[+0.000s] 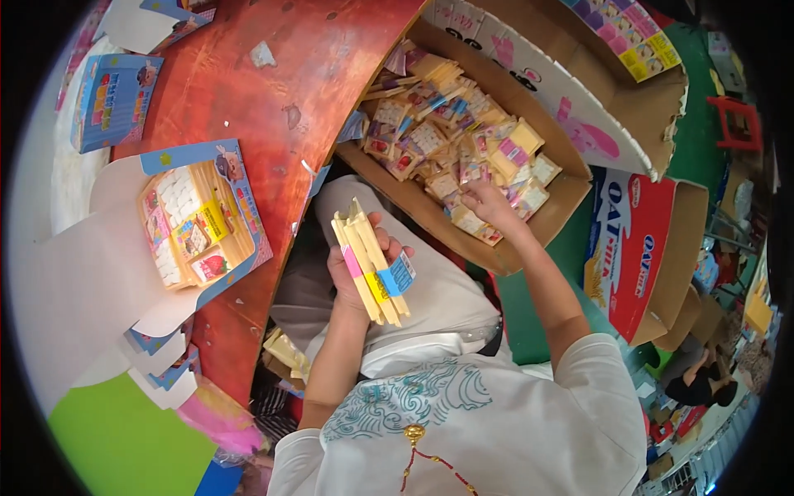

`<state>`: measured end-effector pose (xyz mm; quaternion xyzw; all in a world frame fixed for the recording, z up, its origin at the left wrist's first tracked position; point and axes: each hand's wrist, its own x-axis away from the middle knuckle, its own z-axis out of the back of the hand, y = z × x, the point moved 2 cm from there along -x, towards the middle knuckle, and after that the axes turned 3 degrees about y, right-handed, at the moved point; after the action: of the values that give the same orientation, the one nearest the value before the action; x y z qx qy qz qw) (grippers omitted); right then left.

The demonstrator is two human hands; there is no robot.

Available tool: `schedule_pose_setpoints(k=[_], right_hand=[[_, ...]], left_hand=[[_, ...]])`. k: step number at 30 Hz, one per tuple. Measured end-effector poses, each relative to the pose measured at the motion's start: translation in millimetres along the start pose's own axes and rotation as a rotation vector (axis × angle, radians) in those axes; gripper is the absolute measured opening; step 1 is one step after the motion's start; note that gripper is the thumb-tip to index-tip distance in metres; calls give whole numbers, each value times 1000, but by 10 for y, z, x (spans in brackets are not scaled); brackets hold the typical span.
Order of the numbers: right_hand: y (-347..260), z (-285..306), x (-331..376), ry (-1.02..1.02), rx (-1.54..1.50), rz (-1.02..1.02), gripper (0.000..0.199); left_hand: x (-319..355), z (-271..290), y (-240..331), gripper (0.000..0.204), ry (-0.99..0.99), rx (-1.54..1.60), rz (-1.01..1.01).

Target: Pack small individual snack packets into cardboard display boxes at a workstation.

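Observation:
My left hand is closed round a stack of thin cream-coloured packets, seen edge-on with pink, yellow and blue bands, and holds it above my lap. To the right my right hand reaches into a brown cardboard carton heaped with loose packets. Its fingers curl down among the packets; their tips are hidden, so what they grip cannot be made out. At the left, an open blue display box on the table holds similar packets, some showing white pieces and a strawberry picture.
The red table has worn spots and scraps on it. Another blue box stands at its far left. Beyond the carton are a larger carton and a red and blue carton. Another person is at the far right.

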<state>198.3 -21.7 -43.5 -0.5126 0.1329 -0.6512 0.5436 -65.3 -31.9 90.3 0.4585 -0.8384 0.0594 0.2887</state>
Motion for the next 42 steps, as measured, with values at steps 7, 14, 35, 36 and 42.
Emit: schedule_pose_setpoints(k=[7,14,35,36,42], right_hand=[[-1321,207,776,-99,-770,188,17],[-1840,88,1092,-286,-715,360,17],[-2241,-178,1403,271,-442,664,11],[-2251,-178,1408,284,-428,660,11],[-2290,-203,1418,279,-306,601,16]], left_hand=[[66,26,-13,50,-41,-48,-64],[118,-127,5,32,-356,-31,-68],[366,-473,-101,30,-375,-1,-177],[375,-494,-99,32,-365,0,-178],[417,-602,-120,35,-338,-60,-212]])
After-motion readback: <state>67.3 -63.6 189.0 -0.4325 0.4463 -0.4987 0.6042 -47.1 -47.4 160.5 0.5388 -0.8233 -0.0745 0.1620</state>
